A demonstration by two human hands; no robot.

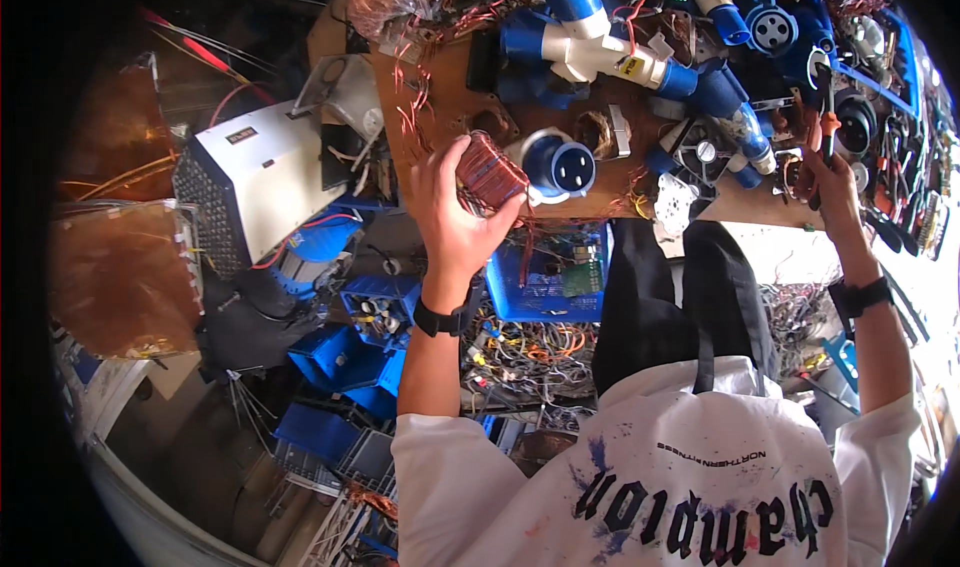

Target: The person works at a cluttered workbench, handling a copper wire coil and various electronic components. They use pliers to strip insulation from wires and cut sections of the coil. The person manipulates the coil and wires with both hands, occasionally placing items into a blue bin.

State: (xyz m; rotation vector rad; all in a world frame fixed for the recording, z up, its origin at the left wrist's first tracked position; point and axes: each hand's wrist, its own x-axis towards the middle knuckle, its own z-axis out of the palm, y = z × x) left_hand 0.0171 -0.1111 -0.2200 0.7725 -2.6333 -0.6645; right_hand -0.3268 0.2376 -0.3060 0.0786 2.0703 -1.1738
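My left hand [460, 197] is closed round a copper wire coil [490, 175] with loose wire ends hanging below it, at the near edge of the wooden bench [425, 107]. A white and blue industrial socket with pins [565, 167] lies just right of the coil. My right hand [830, 177] grips a long tool with dark and orange parts [825, 122], perhaps pliers or cutters, near the bench's right side; its exact type is unclear.
Several blue and white connectors [610, 52] crowd the bench, with many tools [895, 167] at right. A white metal case [250, 177] and copper sheets [120, 287] stand at left. Below the bench are blue bins [340, 367] and tangled cables [530, 357].
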